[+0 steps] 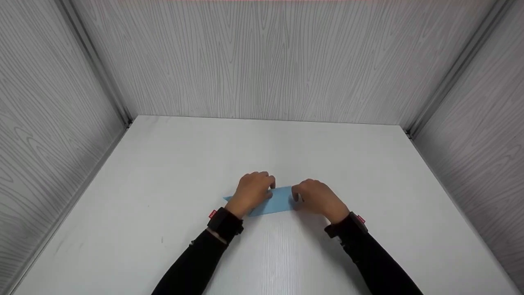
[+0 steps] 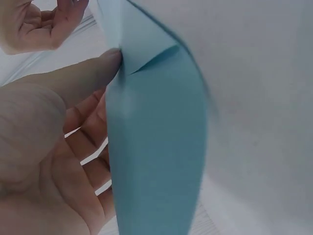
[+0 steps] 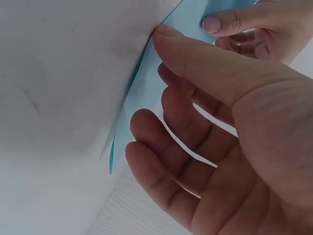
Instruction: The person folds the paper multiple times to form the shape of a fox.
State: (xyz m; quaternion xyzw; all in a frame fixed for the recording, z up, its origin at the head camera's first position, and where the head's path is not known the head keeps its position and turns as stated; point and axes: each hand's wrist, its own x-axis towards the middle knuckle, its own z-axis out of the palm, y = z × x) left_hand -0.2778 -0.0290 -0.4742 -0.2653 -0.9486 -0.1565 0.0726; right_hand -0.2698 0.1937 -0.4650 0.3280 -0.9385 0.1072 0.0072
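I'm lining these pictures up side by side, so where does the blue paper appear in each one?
Head: the blue paper lies below centre, between the left hand, which partly hides it, and the right hand.
Left wrist: it runs from top edge to bottom edge through the middle.
Right wrist: it slants from the top edge toward left of centre, partly behind the right hand.
Shared landmark: the left hand's thumb at the paper.

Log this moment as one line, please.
left grip: pinching blue paper | right grip: at paper's right end | paper: folded | beneath: white table
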